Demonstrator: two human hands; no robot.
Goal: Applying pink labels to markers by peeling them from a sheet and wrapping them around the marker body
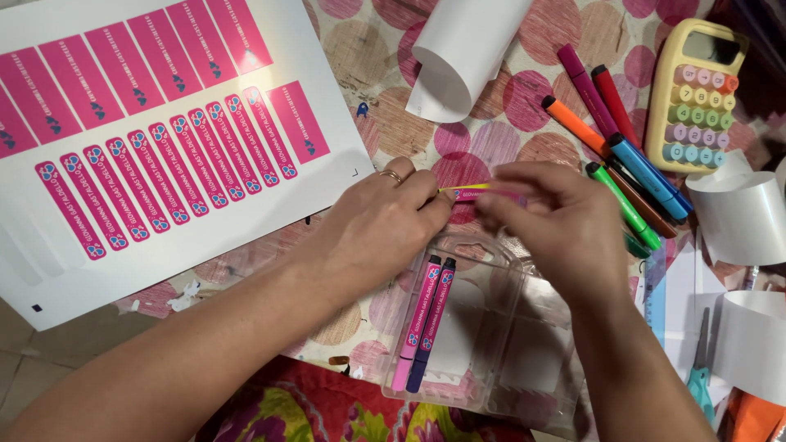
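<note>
- Left hand (385, 225) and right hand (548, 221): both pinch one yellow marker (467, 190) bearing a pink label, held level above the clear plastic case (499, 344).
- Case: holds two labelled markers (422, 323).
- Sticker sheet (164, 123): left on the worktop (385, 90).

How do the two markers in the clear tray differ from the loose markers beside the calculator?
The tray markers wear pink labels and lie parallel in the clear tray; the loose markers are unlabelled and fan out on the tablecloth. The tray holds two, pink and dark blue; the loose ones are more numerous and varied. All are capped.
</note>
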